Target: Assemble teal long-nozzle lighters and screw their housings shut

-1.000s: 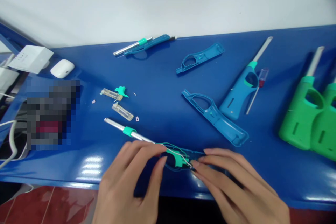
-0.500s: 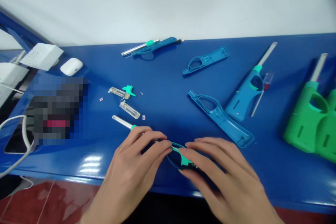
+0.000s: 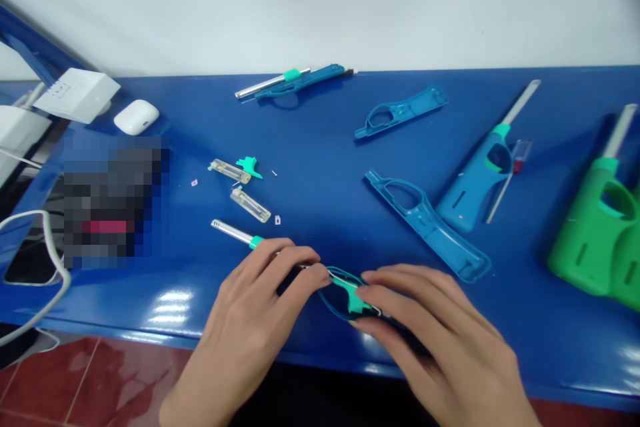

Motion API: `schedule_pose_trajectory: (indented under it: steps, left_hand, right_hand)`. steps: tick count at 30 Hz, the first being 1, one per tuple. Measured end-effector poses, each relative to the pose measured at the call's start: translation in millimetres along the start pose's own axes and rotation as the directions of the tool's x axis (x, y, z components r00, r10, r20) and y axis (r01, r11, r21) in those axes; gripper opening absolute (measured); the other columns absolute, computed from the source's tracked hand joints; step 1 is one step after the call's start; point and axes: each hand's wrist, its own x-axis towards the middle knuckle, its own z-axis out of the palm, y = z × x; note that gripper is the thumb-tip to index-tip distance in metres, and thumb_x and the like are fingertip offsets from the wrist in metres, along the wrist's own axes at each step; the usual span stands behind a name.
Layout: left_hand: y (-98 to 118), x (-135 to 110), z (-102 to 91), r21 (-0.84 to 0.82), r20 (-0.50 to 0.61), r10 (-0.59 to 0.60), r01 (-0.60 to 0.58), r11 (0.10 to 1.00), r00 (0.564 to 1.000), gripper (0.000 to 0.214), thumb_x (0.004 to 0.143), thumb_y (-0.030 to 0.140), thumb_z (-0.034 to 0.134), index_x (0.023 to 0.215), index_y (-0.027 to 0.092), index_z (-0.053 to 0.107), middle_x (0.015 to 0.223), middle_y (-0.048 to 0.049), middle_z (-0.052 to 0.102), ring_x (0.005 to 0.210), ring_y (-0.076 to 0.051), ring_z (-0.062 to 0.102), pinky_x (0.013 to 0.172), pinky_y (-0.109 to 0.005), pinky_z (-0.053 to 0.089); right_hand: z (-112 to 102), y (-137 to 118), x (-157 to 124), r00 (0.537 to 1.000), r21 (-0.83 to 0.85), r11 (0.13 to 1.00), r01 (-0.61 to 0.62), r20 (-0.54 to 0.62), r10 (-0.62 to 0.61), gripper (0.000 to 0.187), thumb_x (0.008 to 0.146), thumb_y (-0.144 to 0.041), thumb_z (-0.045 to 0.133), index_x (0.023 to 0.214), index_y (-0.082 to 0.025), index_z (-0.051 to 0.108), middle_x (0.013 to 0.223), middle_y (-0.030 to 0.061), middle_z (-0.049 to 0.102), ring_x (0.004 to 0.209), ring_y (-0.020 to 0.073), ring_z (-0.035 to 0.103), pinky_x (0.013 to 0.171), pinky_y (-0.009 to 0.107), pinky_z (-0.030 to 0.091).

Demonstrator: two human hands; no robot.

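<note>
Between my hands lies a partly open gas lighter, its blue half shell [image 3: 333, 303] showing around a green trigger [image 3: 356, 298]. My left hand [image 3: 270, 313] is closed on the lighter's front part, where the metal tube [image 3: 231, 231] sticks out to the left past a green collar. My right hand [image 3: 430, 320] grips the handle end, thumb below and fingers above, beside the trigger. A thin pale wire or tube runs along the trigger's top. My fingers hide most of the handle. Beyond my left hand lie two clear fuel tanks [image 3: 251, 205] and a loose green trigger [image 3: 249, 165].
Blue half shells [image 3: 425, 227] lie beyond my right hand. An assembled blue lighter [image 3: 473, 180] and a screwdriver [image 3: 510, 177] are to the right, with green lighters [image 3: 585, 233] farther over. Another opened lighter [image 3: 300, 82] lies by the wall. A white earbud case [image 3: 136, 117] and cables are left.
My right fingers have shifted slightly right along the handle, uncovering more of the trigger and the wire. My left hand keeps its hold. The view has shifted a little.
</note>
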Motion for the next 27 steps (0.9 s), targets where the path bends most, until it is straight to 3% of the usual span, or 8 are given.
schedule_pose_trajectory:
  steps: [8,17,23,27]
  left_hand:
    - [0,9,6.8,0.023,-0.08,0.017,-0.016,1.0,0.997,0.012,0.11,0.007,0.05,0.112,0.017,0.058,0.113,-0.0072,0.066,0.111,-0.024,0.054,0.093,-0.04,0.049]
    - [4,12,8.1,0.002,-0.093,-0.015,0.015,1.0,0.996,0.012,0.108,0.004,0.055,0.112,0.015,0.057,0.111,-0.0077,0.064,0.109,-0.022,0.055,0.093,-0.039,0.05]
    - [8,10,6.1,-0.02,-0.095,-0.042,0.04,0.999,0.995,0.013,0.108,0.007,0.055,0.115,0.017,0.058,0.112,-0.0074,0.064,0.11,-0.022,0.056,0.094,-0.039,0.052]
    - [8,9,4.6,-0.053,-0.059,-0.078,0.075,0.996,0.995,0.015,0.107,0.012,0.056,0.12,0.018,0.06,0.12,-0.0085,0.063,0.117,-0.025,0.054,0.095,-0.042,0.052]
  right_hand:
    - [-3,2,-4,0.996,-0.07,0.995,0.068,0.055,-0.065,0.042,0.104,-0.003,0.049,0.127,-0.03,0.072,0.129,0.0027,0.067,0.118,0.0194,0.058,0.1,0.034,0.044]
    - [-1,-1,-3,0.997,-0.087,0.995,0.047,0.064,-0.042,0.032,0.103,-0.008,0.057,0.125,-0.027,0.071,0.127,0.0037,0.069,0.113,0.0229,0.059,0.095,0.035,0.046]
    - [-1,0,-1,0.995,-0.133,0.989,0.063,0.079,-0.053,0.043,0.104,-0.006,0.048,0.129,-0.032,0.072,0.126,0.0019,0.069,0.112,0.0207,0.061,0.095,0.033,0.046]
    - [-2,0,-2,0.995,-0.152,0.986,0.063,0.085,-0.051,0.04,0.106,-0.011,0.05,0.133,-0.033,0.07,0.126,0.0023,0.069,0.111,0.021,0.06,0.095,0.033,0.046]
